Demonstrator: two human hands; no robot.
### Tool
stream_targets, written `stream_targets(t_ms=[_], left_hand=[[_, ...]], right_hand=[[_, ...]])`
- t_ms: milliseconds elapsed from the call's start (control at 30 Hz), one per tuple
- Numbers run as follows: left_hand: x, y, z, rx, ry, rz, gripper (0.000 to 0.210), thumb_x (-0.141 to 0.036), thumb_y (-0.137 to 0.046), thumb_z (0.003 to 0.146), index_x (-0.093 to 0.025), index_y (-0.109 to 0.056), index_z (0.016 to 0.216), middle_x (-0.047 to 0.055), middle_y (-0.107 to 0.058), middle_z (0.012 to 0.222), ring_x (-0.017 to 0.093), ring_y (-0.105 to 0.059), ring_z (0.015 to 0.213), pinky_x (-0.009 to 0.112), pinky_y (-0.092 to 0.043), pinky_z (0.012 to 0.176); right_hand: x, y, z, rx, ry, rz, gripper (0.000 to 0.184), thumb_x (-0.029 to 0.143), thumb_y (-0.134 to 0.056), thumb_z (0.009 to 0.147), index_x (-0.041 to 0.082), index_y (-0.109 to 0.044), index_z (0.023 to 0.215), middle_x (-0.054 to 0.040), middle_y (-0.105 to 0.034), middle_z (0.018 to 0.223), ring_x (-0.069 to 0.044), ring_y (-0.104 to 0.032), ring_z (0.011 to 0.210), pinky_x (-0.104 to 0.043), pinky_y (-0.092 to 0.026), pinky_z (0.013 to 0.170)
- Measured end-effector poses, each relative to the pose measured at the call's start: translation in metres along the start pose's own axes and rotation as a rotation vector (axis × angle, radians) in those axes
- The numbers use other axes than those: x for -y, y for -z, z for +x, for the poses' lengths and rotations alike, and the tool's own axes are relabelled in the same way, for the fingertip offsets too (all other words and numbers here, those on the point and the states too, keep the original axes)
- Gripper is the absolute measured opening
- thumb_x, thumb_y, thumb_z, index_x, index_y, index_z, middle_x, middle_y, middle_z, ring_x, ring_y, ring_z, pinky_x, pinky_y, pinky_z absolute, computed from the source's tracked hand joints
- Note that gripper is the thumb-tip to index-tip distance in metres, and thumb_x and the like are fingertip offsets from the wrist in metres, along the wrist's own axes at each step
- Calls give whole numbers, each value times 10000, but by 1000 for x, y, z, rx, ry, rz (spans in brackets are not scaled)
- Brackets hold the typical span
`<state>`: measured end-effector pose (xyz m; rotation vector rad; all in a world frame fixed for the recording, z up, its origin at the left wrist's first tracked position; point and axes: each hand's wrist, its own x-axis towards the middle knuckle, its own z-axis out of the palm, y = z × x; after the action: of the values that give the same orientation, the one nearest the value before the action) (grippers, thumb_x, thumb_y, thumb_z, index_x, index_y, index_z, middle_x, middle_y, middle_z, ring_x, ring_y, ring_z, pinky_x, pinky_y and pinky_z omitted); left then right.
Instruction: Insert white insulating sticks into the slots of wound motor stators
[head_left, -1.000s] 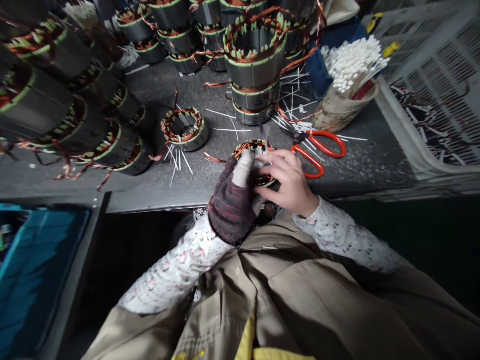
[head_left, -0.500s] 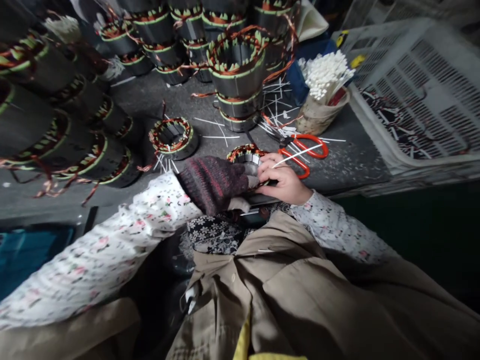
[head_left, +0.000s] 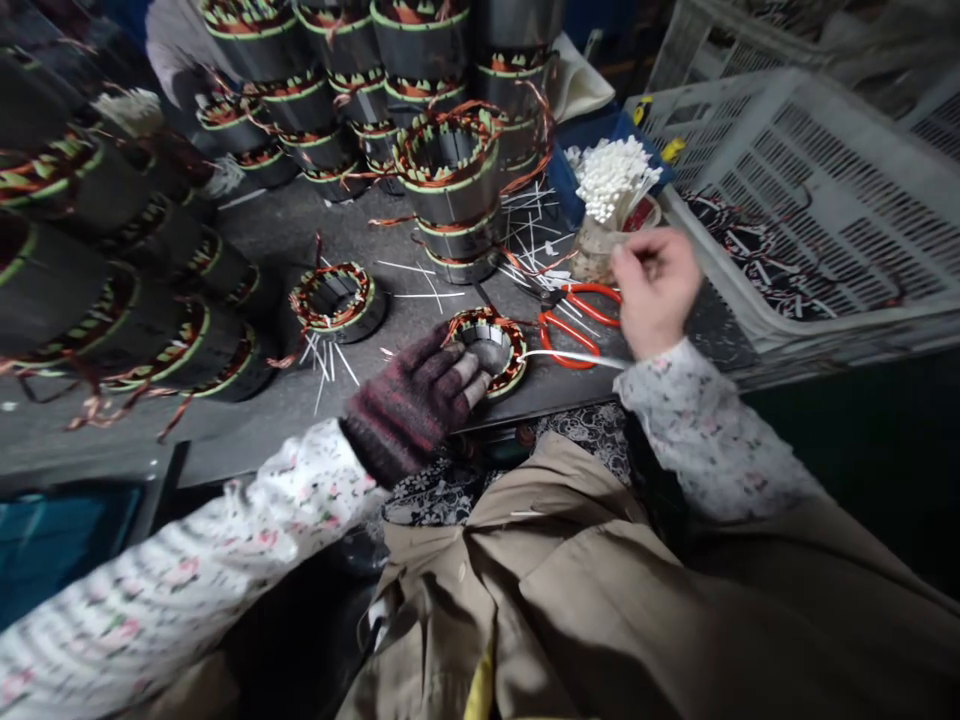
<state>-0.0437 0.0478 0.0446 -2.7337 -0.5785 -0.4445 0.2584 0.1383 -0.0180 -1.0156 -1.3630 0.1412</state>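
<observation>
In the head view, my left hand (head_left: 420,400) wears a dark knitted glove with bare or covered pale fingertips. Its fingers curl over the near left rim of a small motor stator (head_left: 516,378) with copper windings, which sits at the bench's front edge. A white cord (head_left: 566,355) comes out of the stator's right side and runs toward my right wrist, where its far end is hidden. My right hand (head_left: 660,290) is raised to the right of the stator, fingers pinched together. What they hold, if anything, I cannot make out. Orange-handled scissors (head_left: 571,355) lie beneath the cord.
Another small stator (head_left: 341,300) lies to the left on white sticks. Stacked stators (head_left: 454,190) stand behind, with more at far left (head_left: 150,320). Beyond my right hand are a cup of white sticks (head_left: 615,175) and a white plastic basket (head_left: 787,330) holding wire pieces.
My right hand has left the stator and moved up and to the right, baring the white cord. My left hand has shifted slightly left and down, still on the stator.
</observation>
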Motion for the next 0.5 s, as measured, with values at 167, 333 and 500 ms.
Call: stream_targets(t_ms=[167, 333, 500], left_hand=[[-14, -17, -14, 16, 152, 21, 334, -186, -559, 975, -150, -630, 1300, 136, -722, 1319, 282, -674, 1279, 563, -488, 1195], [-9, -41, -10, -184, 196, -259, 206, -298, -620, 982, -203, -665, 1159, 62, -796, 1097, 233, -753, 1111, 551, -480, 1223], [-32, -43, 0, -310, 344, -119, 219, -319, -693, 951, -159, -621, 1082, 100, -794, 965, 266, -788, 968, 527, -628, 1031]], right_hand=[[-54, 5, 49, 101, 27, -374, 173, 376, -702, 926, 221, -654, 866, -81, -653, 943, -225, -637, 833, -428, -547, 785], [-49, 12, 50, 163, 43, -418, 82, 246, -633, 961, 217, -652, 887, -82, -673, 945, -195, -609, 796, -397, -528, 774], [-54, 9, 56, 203, 39, -390, 97, 295, -690, 936, 229, -650, 877, -63, -670, 919, -219, -631, 821, -409, -530, 768]])
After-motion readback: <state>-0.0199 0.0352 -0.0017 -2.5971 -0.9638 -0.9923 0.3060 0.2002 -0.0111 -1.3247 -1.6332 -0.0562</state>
